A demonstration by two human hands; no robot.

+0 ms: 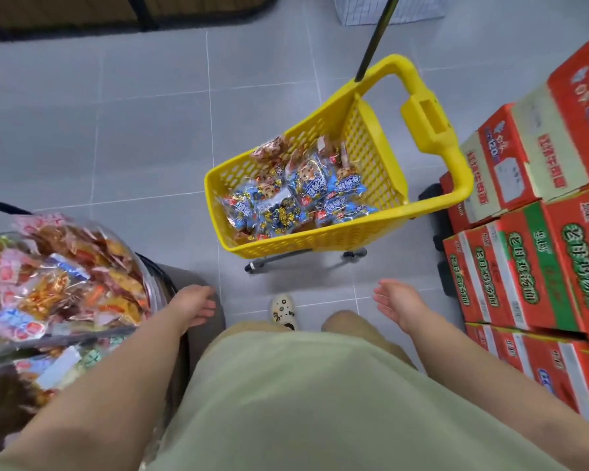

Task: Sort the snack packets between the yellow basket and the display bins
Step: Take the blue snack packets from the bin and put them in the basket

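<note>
A yellow plastic basket [381, 229] on wheels stands on the grey tiled floor ahead of me. Several blue and brown snack packets [303, 192] lie inside it. At my left, a clear display bin [140, 329] holds orange, pink and red snack packets [65, 280], with a lower bin [0, 375] under it. My left hand [198, 305] hangs beside the bin's right edge, fingers loose, holding nothing. My right hand [397, 302] is held out below the basket, palm open and empty.
Red and green cardboard boxes [531, 253] are stacked along the right. A black pole [374, 35] rises behind the basket's handle. My shoe [283, 311] points toward the basket. A dark-framed shelf [116, 15] stands far at the top left.
</note>
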